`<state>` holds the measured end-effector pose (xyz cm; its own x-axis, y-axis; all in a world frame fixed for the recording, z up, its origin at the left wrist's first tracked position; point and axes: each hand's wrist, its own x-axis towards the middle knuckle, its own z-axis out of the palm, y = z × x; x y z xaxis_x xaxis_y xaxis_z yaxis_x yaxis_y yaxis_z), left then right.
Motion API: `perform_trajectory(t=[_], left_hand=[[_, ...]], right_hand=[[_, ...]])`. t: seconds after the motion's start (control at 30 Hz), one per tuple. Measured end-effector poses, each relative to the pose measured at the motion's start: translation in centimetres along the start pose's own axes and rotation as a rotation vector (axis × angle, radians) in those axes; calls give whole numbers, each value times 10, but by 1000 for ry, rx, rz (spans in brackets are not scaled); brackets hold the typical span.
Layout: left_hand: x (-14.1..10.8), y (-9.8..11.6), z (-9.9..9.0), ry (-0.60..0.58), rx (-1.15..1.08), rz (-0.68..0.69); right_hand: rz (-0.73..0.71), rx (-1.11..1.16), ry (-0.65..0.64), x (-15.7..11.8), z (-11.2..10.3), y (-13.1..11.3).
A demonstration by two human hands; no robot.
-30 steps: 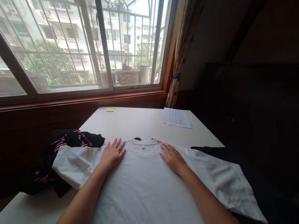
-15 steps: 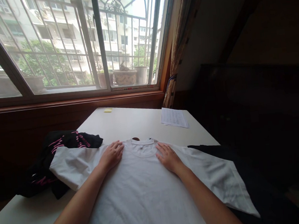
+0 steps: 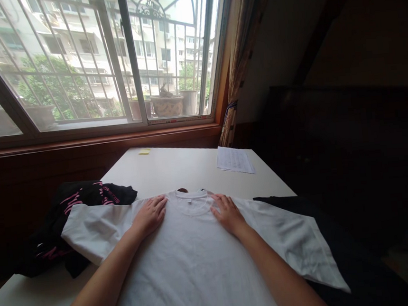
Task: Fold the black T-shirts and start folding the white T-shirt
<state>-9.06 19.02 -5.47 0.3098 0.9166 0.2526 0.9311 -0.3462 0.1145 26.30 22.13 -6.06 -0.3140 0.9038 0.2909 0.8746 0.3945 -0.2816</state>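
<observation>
A white T-shirt (image 3: 195, 258) lies spread out across the table, its collar toward the window and its sleeves out to both sides. My left hand (image 3: 151, 214) rests flat on the shirt's left shoulder area, fingers stretched toward the collar. On the other side of the neckline, my right hand (image 3: 229, 212) lies flat with its fingers extended on the fabric. Neither hand grips the cloth. Small round dark objects, partly hidden, peek out just behind the collar. The shirt's lower part runs out of view between my forearms.
On the left, a crumpled black garment with pink lettering (image 3: 82, 197) lies partly under the white sleeve. Dark cloth (image 3: 325, 228) extends beneath the right sleeve. Printed sheets (image 3: 235, 160) and a yellow sticky note (image 3: 144, 151) lie on the white table (image 3: 176, 167), before a barred window.
The whole view has shifted slightly, so things appear a little farther left. Both hands stay flat at the same places on the shirt.
</observation>
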Motion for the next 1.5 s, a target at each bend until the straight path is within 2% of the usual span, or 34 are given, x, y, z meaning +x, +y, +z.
perform_trajectory(t=[0.1,0.2,0.37,0.6,0.8,1.17,1.5], left_hand=[[-1,-1,-1,7,-6,4],[-2,-2,-1,1,-1,11],[-3,-2,1,-47,14,-7],[-4,2,0,-150,61,-89],[-5,3,-3,-162,94,-148],[-9,-18,1,-154,127,-174],[10,-30,2,-165,133,-229]], right_hand=[[82,24,56,4,1,4],[65,28,38,6,0,5],[-30,-14,-65,2,-1,0],[-18,-124,-269,4,-2,-4],[9,-145,-311,7,-1,-2],[165,-202,-283,7,-9,44],[221,-224,-293,28,-7,59]])
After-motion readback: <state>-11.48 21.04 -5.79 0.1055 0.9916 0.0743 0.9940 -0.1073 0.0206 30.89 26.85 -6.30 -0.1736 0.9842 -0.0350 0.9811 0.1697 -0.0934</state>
